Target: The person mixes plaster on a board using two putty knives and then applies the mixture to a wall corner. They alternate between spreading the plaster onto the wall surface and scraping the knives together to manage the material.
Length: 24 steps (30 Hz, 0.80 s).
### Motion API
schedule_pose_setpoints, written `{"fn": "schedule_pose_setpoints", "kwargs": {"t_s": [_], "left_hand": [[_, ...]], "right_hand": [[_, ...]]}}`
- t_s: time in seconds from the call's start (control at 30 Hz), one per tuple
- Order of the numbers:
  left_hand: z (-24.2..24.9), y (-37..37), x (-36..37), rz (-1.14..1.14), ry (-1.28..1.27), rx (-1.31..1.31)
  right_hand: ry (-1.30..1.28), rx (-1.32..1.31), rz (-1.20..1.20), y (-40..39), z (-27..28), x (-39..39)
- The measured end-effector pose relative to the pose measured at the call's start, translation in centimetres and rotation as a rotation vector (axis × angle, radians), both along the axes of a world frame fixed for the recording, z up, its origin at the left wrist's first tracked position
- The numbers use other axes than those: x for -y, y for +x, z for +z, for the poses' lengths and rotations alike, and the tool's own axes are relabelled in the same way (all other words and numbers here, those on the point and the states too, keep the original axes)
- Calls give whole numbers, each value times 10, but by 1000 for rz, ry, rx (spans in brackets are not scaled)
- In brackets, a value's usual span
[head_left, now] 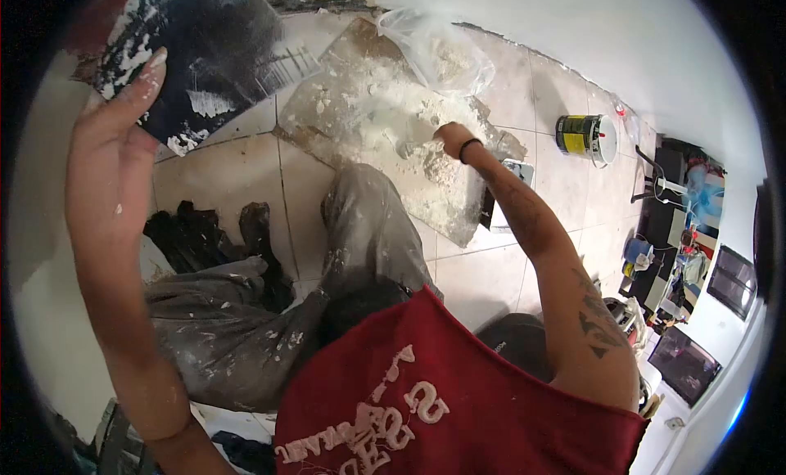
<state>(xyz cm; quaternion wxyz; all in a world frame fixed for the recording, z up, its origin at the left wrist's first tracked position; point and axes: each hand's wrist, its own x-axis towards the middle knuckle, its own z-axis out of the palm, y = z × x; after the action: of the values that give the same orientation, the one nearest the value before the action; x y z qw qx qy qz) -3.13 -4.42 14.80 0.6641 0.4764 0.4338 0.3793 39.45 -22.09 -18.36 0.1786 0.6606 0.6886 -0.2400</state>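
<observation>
The right hand [453, 139] reaches down into white powder [434, 160] with its fingers curled; whether they close on a tool or on the powder itself I cannot tell, since the fingertips are hidden. A black band [468, 150] circles that wrist. The powder lies heaped and scattered over a brownish sheet [364, 41] spread on the floor in front of the person's knees, thickest around the hand and thinner toward the corners. The left hand [123, 115], off to the upper left, grips the edge of a dark panel [229, 58], thumb side showing against its face and the other fingers mostly out of sight; white smears and clots cover parts of the panel, and some white sticks to the hand too. Beyond the sheet's far edge, a clear plastic bag [471, 66] sits partly over it, with pale material inside. Beneath the right forearm, just beside the sheet, lies a flat object [522, 175] with a pale face, partly covered by the arm. Farther right, apart from the sheet, a bucket [577, 135] with a green and yellow label rests on the pale floor tiles [557, 197]. The person's grey trousers [360, 221] are spotted with white, below a red top [458, 377]. At the far right, a dark screen [686, 364] stands near mixed clutter [692, 266]
</observation>
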Motion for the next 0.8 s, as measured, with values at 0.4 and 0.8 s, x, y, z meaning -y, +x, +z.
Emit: {"fn": "schedule_pose_setpoints", "kwargs": {"t_s": [0.4,0.8], "left_hand": [[-34,24,54,-136,-262,51],[-102,197,165,-121,-601,431]], "right_hand": [[348,-584,-677,38,159,54],[1306,-1413,-744,-54,308,106]]}}
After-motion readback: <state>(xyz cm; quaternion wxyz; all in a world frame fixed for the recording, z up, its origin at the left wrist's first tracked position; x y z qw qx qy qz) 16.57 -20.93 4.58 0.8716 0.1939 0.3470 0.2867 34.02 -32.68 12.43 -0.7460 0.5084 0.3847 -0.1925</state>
